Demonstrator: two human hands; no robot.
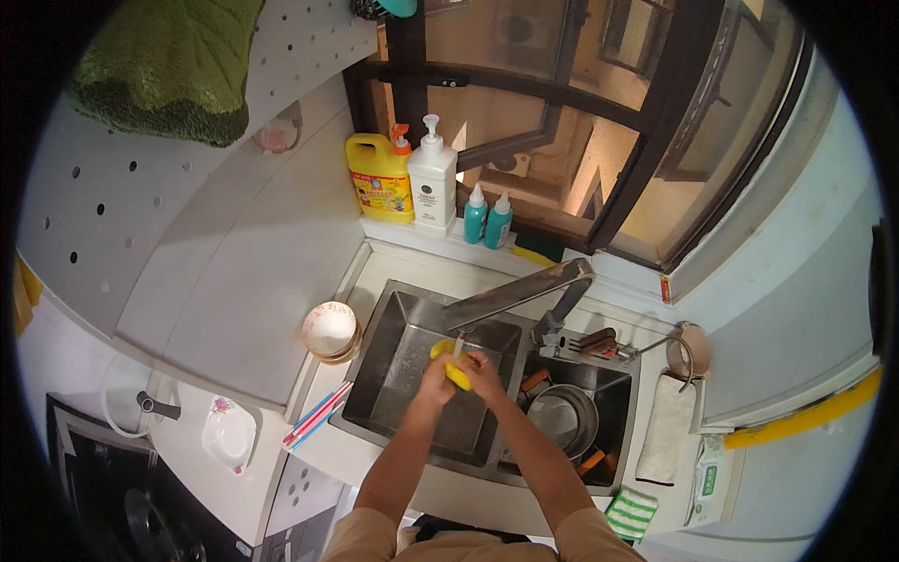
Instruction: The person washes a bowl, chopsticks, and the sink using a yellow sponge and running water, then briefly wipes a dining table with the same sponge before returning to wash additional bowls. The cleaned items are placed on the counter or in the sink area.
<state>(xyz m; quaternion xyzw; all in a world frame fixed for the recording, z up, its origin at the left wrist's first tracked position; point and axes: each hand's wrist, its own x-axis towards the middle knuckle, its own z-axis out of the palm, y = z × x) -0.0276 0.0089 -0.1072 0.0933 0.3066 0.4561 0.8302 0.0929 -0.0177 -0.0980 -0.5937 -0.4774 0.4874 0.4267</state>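
Both my hands are over the left basin of a double steel sink (370, 407), under the spout of the tap (515, 292). Between them is a small bright yellow thing (457, 375), perhaps a sponge or a cloth; my fingers partly cover it. My left hand (435, 382) grips its left side. From the right, my right hand (482, 375) holds it with bent fingers. A thin stream of water (459, 347) seems to fall onto it from the spout.
In the right basin sits a metal pot (562, 419) with orange-handled items around it. Stacked bowls (331, 330) and chopsticks (318, 415) lie left of the sink. Bottles (433, 183) and a sponge (537, 250) line the sill. A folded towel (667, 431) lies right.
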